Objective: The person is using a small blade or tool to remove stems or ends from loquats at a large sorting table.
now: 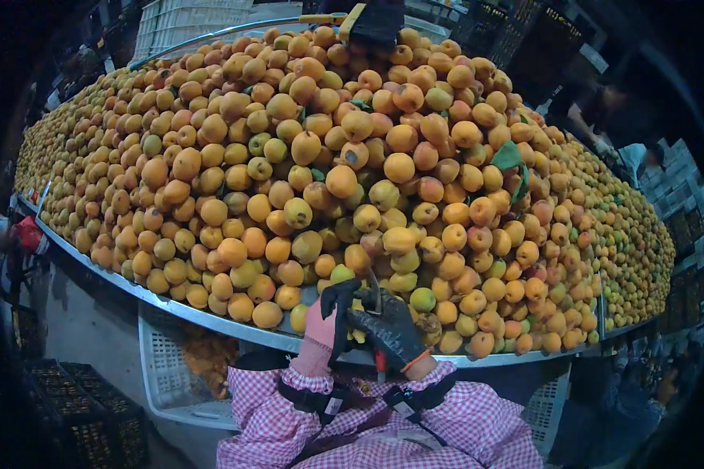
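Note:
At the near edge of a large heap of apricots (340, 182), my two gloved hands are close together. My left hand (330, 319), in a pink and black glove, has its fingers curled around an apricot (358, 305); only yellow bits of that fruit show between the hands. In a dark glove with an orange cuff, my right hand (390, 328) grips a red-handled metal hand tool (380, 360). The tool's thin metal end points up from the fist towards the heap, and its exact type is hidden. Pink checked sleeves cover both forearms.
A metal table rim (211, 325) curves in front of me. Below it on the left, a white plastic crate (152, 369) holds orange fruit pieces. Black crates (76, 398) stand on the floor. A yellow-ended pole (258, 24) lies behind the heap. Another person (589, 117) is at the right.

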Demonstrator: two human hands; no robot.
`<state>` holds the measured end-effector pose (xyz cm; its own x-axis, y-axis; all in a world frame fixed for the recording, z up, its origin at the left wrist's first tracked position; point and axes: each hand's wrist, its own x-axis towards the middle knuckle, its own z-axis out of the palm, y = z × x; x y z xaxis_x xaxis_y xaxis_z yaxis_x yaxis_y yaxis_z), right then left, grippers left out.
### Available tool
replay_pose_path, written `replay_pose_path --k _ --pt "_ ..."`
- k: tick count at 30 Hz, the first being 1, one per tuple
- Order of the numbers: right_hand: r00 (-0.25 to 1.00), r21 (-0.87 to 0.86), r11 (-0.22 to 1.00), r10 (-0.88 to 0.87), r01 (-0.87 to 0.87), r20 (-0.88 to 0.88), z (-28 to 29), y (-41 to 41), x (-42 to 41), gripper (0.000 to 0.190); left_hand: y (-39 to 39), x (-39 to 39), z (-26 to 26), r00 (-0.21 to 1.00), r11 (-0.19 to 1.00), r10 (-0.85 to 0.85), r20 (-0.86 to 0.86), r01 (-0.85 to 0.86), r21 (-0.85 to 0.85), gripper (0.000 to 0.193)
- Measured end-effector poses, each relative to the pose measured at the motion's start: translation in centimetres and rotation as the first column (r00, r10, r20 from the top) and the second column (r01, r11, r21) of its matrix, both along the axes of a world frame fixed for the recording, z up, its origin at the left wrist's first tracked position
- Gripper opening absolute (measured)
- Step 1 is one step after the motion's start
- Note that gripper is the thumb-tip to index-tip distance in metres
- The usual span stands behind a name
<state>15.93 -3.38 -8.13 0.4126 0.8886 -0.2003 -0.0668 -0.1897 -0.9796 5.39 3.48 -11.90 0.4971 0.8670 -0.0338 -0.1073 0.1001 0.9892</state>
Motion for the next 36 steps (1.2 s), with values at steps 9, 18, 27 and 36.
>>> replay_pose_path --k 9,18,27,36 --pt "0.763 0.107 0.99 -0.139 0.092 0.631 -0.9 -3.2 3.2 0.041 0.3 -0.8 -0.2 0.974 0.946 0.104 -0.203 -0.034 0.322 0.025" --pt "0.736 -0.216 0.975 -0.114 -0.045 -0.667 5.0 -11.8 2.6 0.03 0.0 -14.1 6.5 0.725 0.626 0.606 -0.327 -0.181 0.758 0.035" --pt "0.675 -0.142 0.916 0.165 -0.376 -0.719 5.5 -17.1 2.2 0.039 -0.9 -11.6 9.1 0.46 0.636 0.673 -0.579 0.041 0.771 0.074" --pt "0.853 -0.283 0.959 -0.128 -0.025 -0.506 5.0 -18.7 5.3 0.037 3.3 5.4 5.7 -0.032 0.762 0.349 -0.936 0.591 0.264 0.062"
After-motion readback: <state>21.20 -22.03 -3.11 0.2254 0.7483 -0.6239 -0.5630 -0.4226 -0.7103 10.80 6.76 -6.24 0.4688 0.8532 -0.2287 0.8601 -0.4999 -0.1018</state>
